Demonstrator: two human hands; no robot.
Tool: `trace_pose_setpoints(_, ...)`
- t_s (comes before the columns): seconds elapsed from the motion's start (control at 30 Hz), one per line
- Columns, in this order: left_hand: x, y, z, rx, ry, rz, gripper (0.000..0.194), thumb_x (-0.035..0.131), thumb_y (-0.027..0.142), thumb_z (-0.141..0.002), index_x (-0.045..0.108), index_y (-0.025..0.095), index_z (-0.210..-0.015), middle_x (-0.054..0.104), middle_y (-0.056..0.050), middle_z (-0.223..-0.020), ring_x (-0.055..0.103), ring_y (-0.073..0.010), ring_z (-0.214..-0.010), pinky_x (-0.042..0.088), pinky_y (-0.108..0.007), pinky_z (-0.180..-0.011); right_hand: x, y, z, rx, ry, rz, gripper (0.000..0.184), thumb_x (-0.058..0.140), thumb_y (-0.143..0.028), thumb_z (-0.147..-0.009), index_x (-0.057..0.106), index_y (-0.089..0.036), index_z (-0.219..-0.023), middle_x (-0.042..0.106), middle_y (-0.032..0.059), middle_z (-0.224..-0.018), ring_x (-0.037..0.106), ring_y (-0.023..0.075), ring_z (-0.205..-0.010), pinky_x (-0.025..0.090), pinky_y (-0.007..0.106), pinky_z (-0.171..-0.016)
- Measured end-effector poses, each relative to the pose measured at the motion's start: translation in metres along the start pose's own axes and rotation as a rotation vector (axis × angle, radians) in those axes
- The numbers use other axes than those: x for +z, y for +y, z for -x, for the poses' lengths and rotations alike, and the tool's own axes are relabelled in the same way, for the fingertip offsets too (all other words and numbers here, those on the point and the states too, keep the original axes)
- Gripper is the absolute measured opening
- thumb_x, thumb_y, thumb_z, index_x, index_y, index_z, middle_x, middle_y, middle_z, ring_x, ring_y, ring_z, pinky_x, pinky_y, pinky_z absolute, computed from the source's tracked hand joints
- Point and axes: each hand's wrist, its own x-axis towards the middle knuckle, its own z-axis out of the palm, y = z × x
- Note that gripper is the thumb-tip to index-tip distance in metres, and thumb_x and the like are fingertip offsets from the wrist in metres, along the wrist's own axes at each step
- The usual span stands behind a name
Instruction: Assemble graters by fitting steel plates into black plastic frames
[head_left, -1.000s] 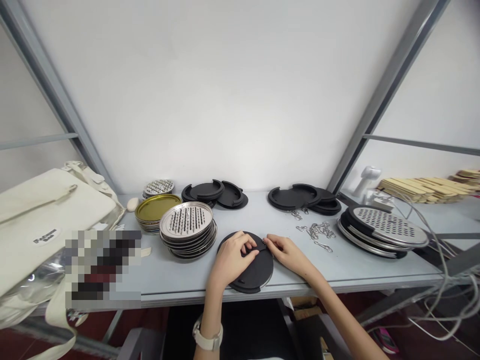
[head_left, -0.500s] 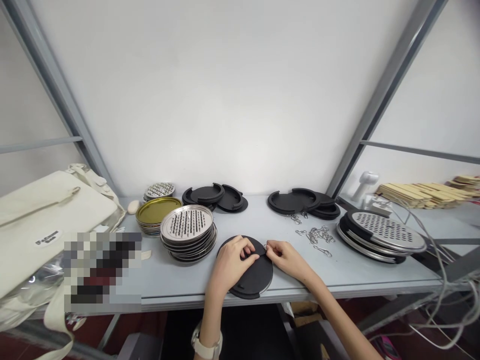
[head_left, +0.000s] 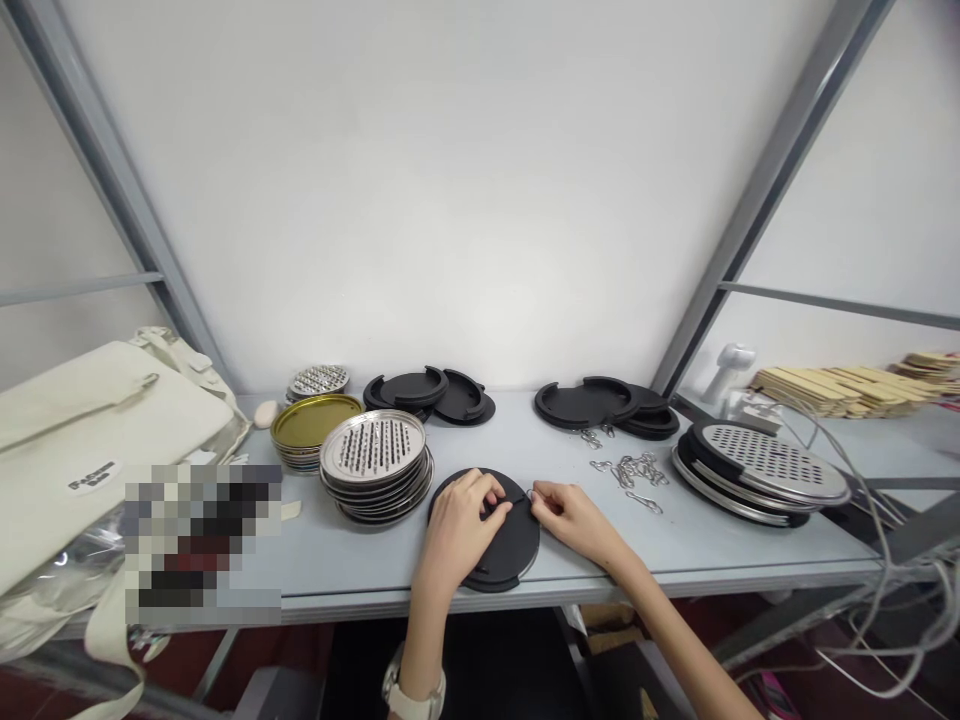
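Observation:
A round black plastic disc (head_left: 517, 545) lies near the table's front edge with a thin metal rim showing at its right. My left hand (head_left: 466, 515) rests over its left side, fingers curled and thumb bent inward, holding it. At the disc's right edge, my right hand (head_left: 559, 508) pinches a small metal wire hook (head_left: 530, 494); most of the hook is hidden by the fingertips. Several similar metal hooks (head_left: 637, 468) lie loose to the right. Left of the disc stands a stack of round metal grater plates (head_left: 375, 446).
Gold-coloured lids (head_left: 315, 420) are stacked behind the graters. Black round holders (head_left: 585, 402) lie along the wall. Assembled graters (head_left: 772, 465) are piled at right, near wooden pieces (head_left: 840, 388) and white cables (head_left: 889, 560). A cream bag (head_left: 97, 430) lies at left.
The black disc has shifted slightly left and away from the table's front edge. My left fingers moved a little with it; my right hand still pinches at its edge.

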Motion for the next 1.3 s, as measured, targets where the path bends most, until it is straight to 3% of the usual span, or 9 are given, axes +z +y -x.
trace_pose_setpoints(0.4,-0.001,-0.002,0.0,-0.016,-0.012,0.076,0.004,0.061,0.023,-0.082,0.06,0.023,-0.086,0.059,0.003,-0.086,0.053,-0.0127,-0.073,0.041,-0.026,-0.072,0.001,0.002,-0.002,-0.011,0.015,-0.009,0.033,0.029,-0.037,-0.099,0.04,-0.021,-0.072,0.045,-0.0036,-0.061,0.047,0.0141,-0.058,0.032,0.026,-0.06)
trace_pose_setpoints(0.7,-0.001,-0.003,-0.001,-0.017,-0.015,0.082,0.005,0.061,0.023,-0.082,0.061,0.024,-0.086,0.059,0.003,-0.086,0.053,-0.0127,-0.073,0.041,-0.026,-0.072,-0.001,-0.004,-0.005,0.002,-0.004,-0.017,0.034,0.03,-0.038,-0.099,0.037,-0.021,-0.07,0.044,-0.0036,-0.061,0.046,0.014,-0.059,0.031,0.026,-0.059)
trace_pose_setpoints(1.0,-0.001,-0.004,-0.001,-0.027,-0.026,0.092,0.005,0.06,0.025,-0.082,0.063,0.026,-0.086,0.057,0.003,-0.085,0.053,-0.0127,-0.074,0.041,-0.026,-0.071,-0.002,0.0,-0.004,-0.001,-0.049,-0.029,0.035,0.033,-0.036,-0.097,0.027,-0.021,-0.065,0.029,-0.0061,-0.056,0.031,0.0112,-0.053,0.024,0.025,-0.054)
trace_pose_setpoints(1.3,-0.002,-0.002,0.0,-0.039,-0.037,0.105,0.009,0.059,0.026,-0.083,0.066,0.026,-0.088,0.056,0.002,-0.083,0.053,-0.0135,-0.074,0.042,-0.026,-0.071,0.002,-0.002,-0.015,0.032,-0.025,-0.06,0.037,0.033,-0.038,-0.097,0.037,-0.02,-0.065,0.044,-0.0038,-0.058,0.043,0.0132,-0.057,0.031,0.025,-0.057)
